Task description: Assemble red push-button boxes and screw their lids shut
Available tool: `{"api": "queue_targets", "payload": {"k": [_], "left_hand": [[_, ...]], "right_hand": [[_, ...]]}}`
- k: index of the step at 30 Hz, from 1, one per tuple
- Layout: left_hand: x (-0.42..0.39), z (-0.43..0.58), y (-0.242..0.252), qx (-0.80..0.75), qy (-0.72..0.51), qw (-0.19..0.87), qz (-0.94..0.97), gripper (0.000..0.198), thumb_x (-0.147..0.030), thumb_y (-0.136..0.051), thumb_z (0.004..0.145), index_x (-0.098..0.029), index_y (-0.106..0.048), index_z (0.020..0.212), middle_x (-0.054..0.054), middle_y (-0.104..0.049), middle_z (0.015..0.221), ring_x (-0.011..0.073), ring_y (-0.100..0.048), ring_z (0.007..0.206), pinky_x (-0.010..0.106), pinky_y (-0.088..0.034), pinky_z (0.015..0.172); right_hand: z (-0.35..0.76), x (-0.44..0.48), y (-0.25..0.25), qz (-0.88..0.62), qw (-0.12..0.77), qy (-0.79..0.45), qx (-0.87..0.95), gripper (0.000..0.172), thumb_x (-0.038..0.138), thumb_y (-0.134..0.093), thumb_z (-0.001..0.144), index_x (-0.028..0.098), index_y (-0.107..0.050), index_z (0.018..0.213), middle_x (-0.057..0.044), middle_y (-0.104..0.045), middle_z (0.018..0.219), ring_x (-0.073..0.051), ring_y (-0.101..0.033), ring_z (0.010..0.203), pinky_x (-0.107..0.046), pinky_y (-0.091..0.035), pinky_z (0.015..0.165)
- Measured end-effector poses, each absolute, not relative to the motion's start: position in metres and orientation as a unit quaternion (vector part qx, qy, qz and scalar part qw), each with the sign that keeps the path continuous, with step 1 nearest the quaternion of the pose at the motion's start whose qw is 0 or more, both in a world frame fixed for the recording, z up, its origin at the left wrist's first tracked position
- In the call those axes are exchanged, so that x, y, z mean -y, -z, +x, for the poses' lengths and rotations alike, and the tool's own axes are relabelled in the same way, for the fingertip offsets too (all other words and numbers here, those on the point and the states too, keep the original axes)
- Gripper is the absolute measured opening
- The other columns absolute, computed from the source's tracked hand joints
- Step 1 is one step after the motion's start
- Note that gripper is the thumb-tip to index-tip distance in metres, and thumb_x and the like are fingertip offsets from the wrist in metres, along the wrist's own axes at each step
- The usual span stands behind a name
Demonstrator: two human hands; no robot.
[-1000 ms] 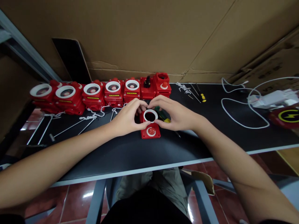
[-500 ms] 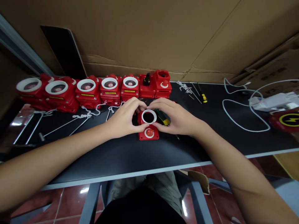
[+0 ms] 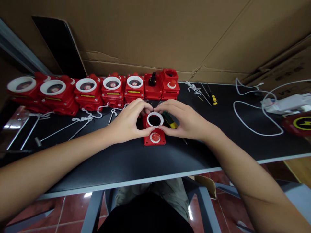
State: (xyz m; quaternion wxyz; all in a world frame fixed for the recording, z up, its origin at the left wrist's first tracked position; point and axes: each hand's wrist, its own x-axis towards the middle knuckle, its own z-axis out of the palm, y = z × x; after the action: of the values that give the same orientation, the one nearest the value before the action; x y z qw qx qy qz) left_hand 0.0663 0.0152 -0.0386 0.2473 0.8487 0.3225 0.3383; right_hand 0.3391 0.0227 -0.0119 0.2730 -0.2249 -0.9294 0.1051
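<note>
A white ring (image 3: pixel 155 126) sits at the round opening of a red housing cover (image 3: pixel 147 141), which lies on the black table in front of me. My left hand (image 3: pixel 131 122) curves around the ring's left side, thumb at its near edge and fingers at its far edge. On the other side my right hand (image 3: pixel 181 121) grips the ring in the same way. Both thumb tips almost meet at the near rim. A round, pale-rimmed red disc (image 3: pixel 155 137) is set in the cover's near part. Beside it, a green and yellow screwdriver (image 3: pixel 173 124) lies partly under my right hand.
Several red units with white rings (image 3: pixel 113 83) stand in a row at the back left. An open red housing with a black part (image 3: pixel 152 79) adjoins them. Metal rods (image 3: pixel 58 131) lie at left. A small yellow-handled screwdriver (image 3: pixel 214 99) and a white cable (image 3: pixel 245 124) are at right.
Both hands stay around the white ring with hardly any movement. The view has shifted slightly, and the surroundings appear a little displaced.
</note>
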Motion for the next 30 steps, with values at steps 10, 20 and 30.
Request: {"api": "queue_targets", "payload": {"k": [10,20,30], "left_hand": [[-0.0153,0.0666,0.0381,-0.328,-0.331,0.243,0.851,0.039,-0.038,-0.079,0.095,-0.024,-0.061,0.126,0.008,-0.07,0.121,0.0258,-0.07,0.108,0.04,-0.059,0.093],[-0.0133,0.0671,0.0373,-0.32,-0.336,0.235,0.854,0.038,-0.034,-0.079,0.095,-0.022,-0.061,0.125,0.008,-0.069,0.121,0.0256,-0.069,0.108,0.041,-0.06,0.095],[-0.0129,0.0666,0.0377,-0.314,-0.341,0.222,0.858,0.037,-0.032,-0.079,0.095,-0.022,-0.06,0.125,0.008,-0.069,0.12,0.0245,-0.069,0.107,0.039,-0.059,0.094]], "right_hand": [[0.3391,-0.0212,0.0129,-0.238,0.269,-0.098,0.928,0.042,0.044,-0.077,0.105,0.022,-0.068,0.14,-0.014,-0.079,0.131,-0.026,-0.077,0.121,-0.043,-0.068,0.103],[0.3382,-0.0208,0.013,-0.233,0.274,-0.078,0.93,0.042,0.046,-0.076,0.106,0.02,-0.069,0.138,-0.014,-0.08,0.128,-0.025,-0.078,0.118,-0.041,-0.069,0.1],[0.3387,-0.0199,0.017,-0.244,0.282,-0.068,0.925,0.043,0.048,-0.076,0.107,0.017,-0.069,0.136,-0.014,-0.079,0.125,-0.024,-0.078,0.116,-0.038,-0.068,0.096]]}}
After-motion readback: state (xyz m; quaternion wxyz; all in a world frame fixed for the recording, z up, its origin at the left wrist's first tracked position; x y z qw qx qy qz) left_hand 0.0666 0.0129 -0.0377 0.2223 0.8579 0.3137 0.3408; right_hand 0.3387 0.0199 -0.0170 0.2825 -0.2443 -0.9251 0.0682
